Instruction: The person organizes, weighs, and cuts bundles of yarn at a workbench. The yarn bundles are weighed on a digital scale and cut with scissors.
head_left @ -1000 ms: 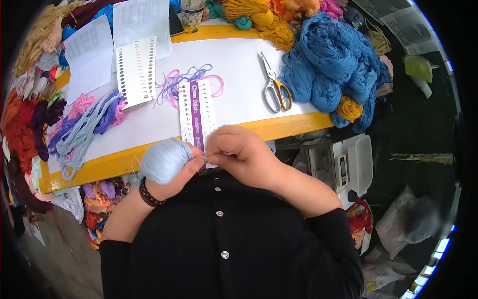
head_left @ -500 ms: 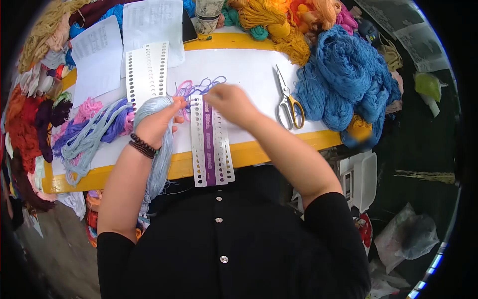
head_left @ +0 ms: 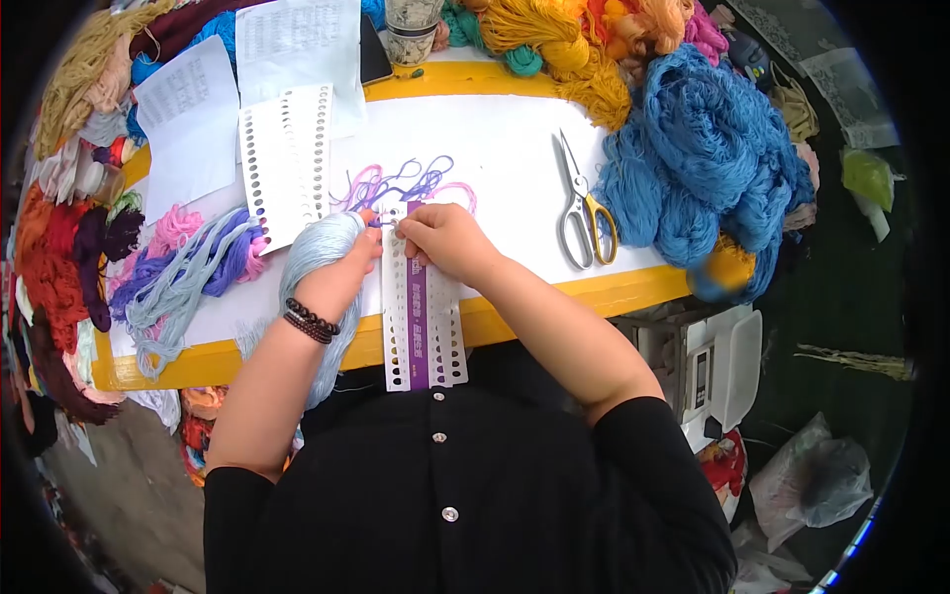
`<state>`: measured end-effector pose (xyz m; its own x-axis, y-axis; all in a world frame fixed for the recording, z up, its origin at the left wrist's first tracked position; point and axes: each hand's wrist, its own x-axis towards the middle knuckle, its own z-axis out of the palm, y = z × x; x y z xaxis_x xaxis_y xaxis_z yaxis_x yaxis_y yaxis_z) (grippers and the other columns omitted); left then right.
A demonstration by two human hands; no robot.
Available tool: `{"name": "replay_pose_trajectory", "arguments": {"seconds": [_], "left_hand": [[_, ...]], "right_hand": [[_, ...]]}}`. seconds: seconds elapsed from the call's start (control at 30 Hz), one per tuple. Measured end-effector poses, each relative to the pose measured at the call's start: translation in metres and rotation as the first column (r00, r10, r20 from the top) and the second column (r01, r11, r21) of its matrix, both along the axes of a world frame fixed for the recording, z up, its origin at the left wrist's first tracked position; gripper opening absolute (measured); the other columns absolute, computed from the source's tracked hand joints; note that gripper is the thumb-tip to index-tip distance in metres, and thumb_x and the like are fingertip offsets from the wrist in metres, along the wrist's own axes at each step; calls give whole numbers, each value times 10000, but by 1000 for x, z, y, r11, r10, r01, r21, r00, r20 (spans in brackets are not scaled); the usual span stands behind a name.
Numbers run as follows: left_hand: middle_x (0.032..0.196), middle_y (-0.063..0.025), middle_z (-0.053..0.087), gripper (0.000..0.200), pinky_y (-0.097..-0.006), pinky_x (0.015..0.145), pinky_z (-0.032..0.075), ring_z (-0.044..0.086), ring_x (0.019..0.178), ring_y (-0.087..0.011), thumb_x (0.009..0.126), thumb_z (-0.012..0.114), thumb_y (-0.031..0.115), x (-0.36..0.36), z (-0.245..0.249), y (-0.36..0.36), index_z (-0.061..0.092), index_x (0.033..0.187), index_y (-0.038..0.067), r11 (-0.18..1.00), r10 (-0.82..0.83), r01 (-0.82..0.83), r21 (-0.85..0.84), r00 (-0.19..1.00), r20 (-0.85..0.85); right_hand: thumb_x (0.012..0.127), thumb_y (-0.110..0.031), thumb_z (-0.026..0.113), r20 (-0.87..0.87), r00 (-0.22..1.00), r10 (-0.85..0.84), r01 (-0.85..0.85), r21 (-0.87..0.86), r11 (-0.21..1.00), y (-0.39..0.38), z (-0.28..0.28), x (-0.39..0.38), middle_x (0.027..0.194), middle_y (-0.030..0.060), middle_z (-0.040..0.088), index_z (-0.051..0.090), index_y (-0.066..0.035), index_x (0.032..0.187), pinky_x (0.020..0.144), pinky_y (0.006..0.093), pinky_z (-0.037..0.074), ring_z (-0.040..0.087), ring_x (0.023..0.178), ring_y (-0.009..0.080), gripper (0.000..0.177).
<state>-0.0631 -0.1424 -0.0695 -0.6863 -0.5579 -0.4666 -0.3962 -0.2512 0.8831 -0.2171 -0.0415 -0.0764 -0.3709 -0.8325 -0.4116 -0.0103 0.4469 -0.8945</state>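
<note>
A hank of pale blue thread hangs over my left hand, which is closed on it beside a long white card. Down the middle of this thread card runs a purple printed band, with rows of holes on both sides. My right hand lies across the card's upper part, its thumb and fingers closed at the holes near the top left corner. Any strand between those fingertips is too small to make out. Loose purple and pink threads curl on the white sheet just beyond the card.
Scissors lie to the right, near a large heap of blue yarn. On the left are a second punched card, printed papers and purple-and-grey skeins. A cup and orange yarn stand along the back.
My right hand has come down from above the card onto its upper holes. The left hand has shifted slightly right and nearer me, still holding the pale blue hank.
</note>
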Motion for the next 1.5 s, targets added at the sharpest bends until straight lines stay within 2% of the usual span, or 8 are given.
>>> {"name": "replay_pose_trajectory", "arguments": {"seconds": [0.73, 0.87, 0.97, 1.23, 1.3, 1.33, 1.4, 1.5], "left_hand": [[801, 14, 572, 410, -204, 624, 430, 515, 666, -79, 879, 586, 43, -19, -17, 1, 498, 1277, 4, 980, 130, -106, 171, 982, -138], [822, 5, 577, 408, -218, 637, 446, 528, 680, -78, 874, 586, 36, -17, -22, 1, 500, 1271, 5, 999, 34, -33, 9, 990, -137], [827, -2, 590, 381, -231, 658, 459, 549, 701, -83, 859, 603, 56, -9, -17, -3, 531, 1232, 24, 992, -8, -2, -129, 997, -82], [804, -14, 641, 324, -265, 716, 477, 594, 741, -114, 791, 654, 137, 13, -1, -18, 603, 1105, 74, 601, 29, 140, -787, 980, 196], [869, -84, 650, 300, -283, 745, 493, 621, 790, -155, 804, 626, 102, 12, 12, -12, 612, 1102, 68, 822, -30, 83, -563, 994, 102], [904, -83, 644, 302, -266, 725, 498, 622, 795, -152, 840, 617, 59, 12, 5, -16, 581, 1139, 37, 991, 47, -62, -114, 991, -128], [941, -103, 631, 309, -272, 735, 516, 626, 806, -171, 869, 593, 27, 8, 14, -14, 543, 1174, 13, 853, 362, -165, 494, 870, -334], [975, -125, 630, 320, -293, 755, 538, 627, 807, -187, 871, 576, -9, -3, 25, -1, 525, 1186, 12, 735, 484, -149, 662, 799, -357]], "right_hand": [[881, -220, 505, -87, 995, 40, -27, 140, 990, -4, 15, 2, 671, 137, 642, 669, 23, 797, 609, 326, 502, 636, 621, 195, 305], [926, -290, 488, -568, 816, 109, -103, 42, 994, -5, -10, 17, 752, 84, 660, 633, -17, 872, 696, 360, 493, 629, 729, 217, 315], [892, -250, 559, -157, 980, 123, -114, 63, 991, 3, 13, 12, 801, 117, 664, 595, -24, 960, 723, 366, 492, 632, 769, 224, 239], [748, -201, 712, -306, 930, 202, -186, 78, 979, 11, 11, 7, 943, 192, 659, 539, -19, 1052, 777, 365, 502, 652, 884, 304, 395], [752, -204, 709, -316, 932, 176, -161, 75, 984, 11, 7, 8, 944, 182, 664, 538, -24, 1042, 764, 362, 500, 653, 879, 296, 382], [752, -204, 709, -317, 932, 175, -160, 75, 984, 11, 7, 8, 944, 182, 664, 538, -24, 1042, 764, 362, 500, 653, 879, 296, 382], [769, -199, 690, -292, 944, 154, -142, 61, 988, 13, 10, 8, 914, 172, 665, 537, -28, 1038, 741, 353, 496, 654, 865, 286, 353], [835, -135, 635, -157, 982, 101, -101, 4, 995, 13, 2, 7, 789, 89, 623, 518, -31, 1056, 692, 299, 476, 601, 737, 164, 271]]}}
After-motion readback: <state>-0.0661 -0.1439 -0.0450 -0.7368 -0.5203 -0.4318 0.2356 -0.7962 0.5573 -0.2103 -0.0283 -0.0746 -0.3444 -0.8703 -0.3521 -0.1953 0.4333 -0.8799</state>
